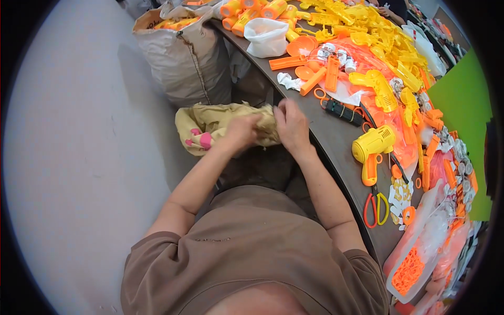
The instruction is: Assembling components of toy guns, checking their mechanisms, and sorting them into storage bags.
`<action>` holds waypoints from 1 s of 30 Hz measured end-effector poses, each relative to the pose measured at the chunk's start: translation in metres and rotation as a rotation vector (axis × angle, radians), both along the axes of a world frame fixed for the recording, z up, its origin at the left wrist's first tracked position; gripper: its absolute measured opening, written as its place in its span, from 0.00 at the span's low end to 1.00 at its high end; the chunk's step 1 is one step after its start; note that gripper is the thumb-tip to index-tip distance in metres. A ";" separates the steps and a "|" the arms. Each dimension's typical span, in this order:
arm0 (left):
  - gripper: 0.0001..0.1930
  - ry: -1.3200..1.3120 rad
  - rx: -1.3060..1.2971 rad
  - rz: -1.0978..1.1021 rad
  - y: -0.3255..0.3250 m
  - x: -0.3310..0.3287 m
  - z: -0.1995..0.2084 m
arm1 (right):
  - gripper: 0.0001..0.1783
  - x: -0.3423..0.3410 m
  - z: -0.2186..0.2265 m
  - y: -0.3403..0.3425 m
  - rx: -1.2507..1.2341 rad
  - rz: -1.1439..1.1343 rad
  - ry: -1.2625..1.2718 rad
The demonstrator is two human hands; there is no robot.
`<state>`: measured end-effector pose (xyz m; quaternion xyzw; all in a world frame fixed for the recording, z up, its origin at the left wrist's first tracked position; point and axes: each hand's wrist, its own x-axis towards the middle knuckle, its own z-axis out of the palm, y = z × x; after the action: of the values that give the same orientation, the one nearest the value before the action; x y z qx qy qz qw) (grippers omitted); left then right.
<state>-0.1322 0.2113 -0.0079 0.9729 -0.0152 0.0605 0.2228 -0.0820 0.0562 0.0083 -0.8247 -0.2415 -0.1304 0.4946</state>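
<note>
A bunched pale yellow cloth (223,116) with pink patches hangs in front of me, left of the dark table's edge. My left hand (242,132) is closed on its middle, fingers partly hidden in the folds. At the cloth's frayed right end, my right hand (293,128) has its fingers bent together on the fabric; its fingertips are a little blurred. Nearest on the table is a yellow toy hair dryer (374,144) with an orange handle. Below it lie scissors (377,209) with one red and one yellow handle loop.
A large whitish woven sack (186,63) stands beyond the cloth, beside the table (336,144). Piled yellow plastic parts (367,31), orange pieces (332,73) and a small white bag (266,38) cover the far table. A clear tub (391,281) of orange rings sits near right.
</note>
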 end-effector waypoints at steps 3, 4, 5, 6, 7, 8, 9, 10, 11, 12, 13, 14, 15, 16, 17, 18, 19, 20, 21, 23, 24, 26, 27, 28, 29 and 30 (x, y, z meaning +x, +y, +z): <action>0.14 -0.070 0.011 -0.229 -0.032 -0.016 -0.009 | 0.23 0.014 0.031 0.030 -0.345 0.027 -0.016; 0.14 -0.063 0.011 -0.267 -0.042 -0.025 -0.006 | 0.30 0.025 0.032 0.039 -0.572 0.085 0.045; 0.14 -0.011 0.009 -0.338 -0.048 -0.037 -0.002 | 0.30 0.042 0.018 0.049 -0.578 0.086 0.054; 0.15 0.037 0.006 -0.423 -0.056 -0.046 0.005 | 0.34 0.063 -0.008 0.057 -0.794 0.243 0.244; 0.21 0.133 -0.015 -0.516 -0.054 -0.053 0.008 | 0.39 0.074 -0.028 0.066 -1.002 0.421 0.431; 0.28 0.303 -0.028 -0.570 -0.046 -0.056 0.014 | 0.39 0.074 -0.039 0.072 -1.010 0.435 0.430; 0.29 0.331 -0.134 -0.548 -0.033 -0.056 0.018 | 0.39 0.070 -0.047 0.076 -1.102 0.514 0.478; 0.29 0.357 -0.238 -0.534 -0.020 -0.053 0.023 | 0.39 0.068 -0.057 0.075 -1.192 0.584 0.529; 0.24 0.562 -0.499 -0.381 0.004 -0.042 0.032 | 0.39 0.065 -0.072 0.076 -1.200 0.582 0.532; 0.19 0.702 -0.517 -0.101 0.027 -0.025 0.046 | 0.37 0.064 -0.089 0.074 -1.141 0.558 0.512; 0.16 0.452 -0.523 0.280 0.073 -0.018 0.003 | 0.35 0.060 -0.094 0.077 -1.081 0.548 0.475; 0.18 0.151 -0.200 0.480 0.118 -0.011 -0.013 | 0.27 0.049 -0.081 0.082 -1.012 0.504 0.469; 0.28 0.030 0.200 0.570 0.133 -0.009 -0.006 | 0.22 0.049 -0.081 0.076 -0.975 0.458 0.443; 0.35 0.122 0.056 0.873 0.170 -0.018 -0.046 | 0.17 0.045 -0.074 0.084 -0.934 0.446 0.387; 0.44 0.489 -0.160 0.949 0.169 -0.014 -0.044 | 0.17 0.050 -0.074 0.080 -0.934 0.408 0.395; 0.44 0.457 -0.157 0.985 0.215 -0.046 -0.109 | 0.14 0.043 -0.059 0.097 -0.823 0.393 0.308; 0.43 0.274 -0.367 1.057 0.265 -0.087 -0.163 | 0.12 0.036 -0.042 0.116 -0.700 0.397 0.219; 0.41 0.225 -0.391 1.087 0.265 -0.090 -0.181 | 0.12 0.042 -0.038 0.117 -0.703 0.378 0.217; 0.39 0.168 -0.411 1.131 0.268 -0.092 -0.185 | 0.12 0.045 -0.031 0.122 -0.652 0.347 0.170; 0.32 -0.222 -0.375 0.927 0.238 -0.037 -0.110 | 0.11 0.075 -0.049 0.111 -0.536 0.153 0.108; 0.29 -0.342 -0.306 0.867 0.252 -0.025 -0.073 | 0.11 0.083 -0.042 0.112 -0.532 0.155 0.105; 0.25 -0.388 -0.137 0.835 0.275 -0.006 -0.001 | 0.10 0.093 -0.025 0.103 -0.353 0.035 0.016; 0.25 -0.321 -0.035 0.854 0.279 0.000 0.033 | 0.10 0.097 -0.018 0.098 -0.341 0.041 -0.008; 0.25 -0.325 -0.033 0.855 0.284 0.003 0.050 | 0.10 0.096 -0.015 0.099 -0.337 0.042 -0.011; 0.26 -0.374 0.052 0.801 0.291 0.001 0.062 | 0.12 0.092 -0.015 0.102 -0.468 0.090 0.067; 0.27 -0.421 0.134 0.744 0.298 0.000 0.068 | 0.13 0.086 -0.015 0.103 -0.600 0.134 0.145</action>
<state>-0.1326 0.5093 0.0603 0.8909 0.2875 0.3326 0.1143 0.0045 0.1596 -0.0066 -0.9232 -0.2870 0.0388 0.2525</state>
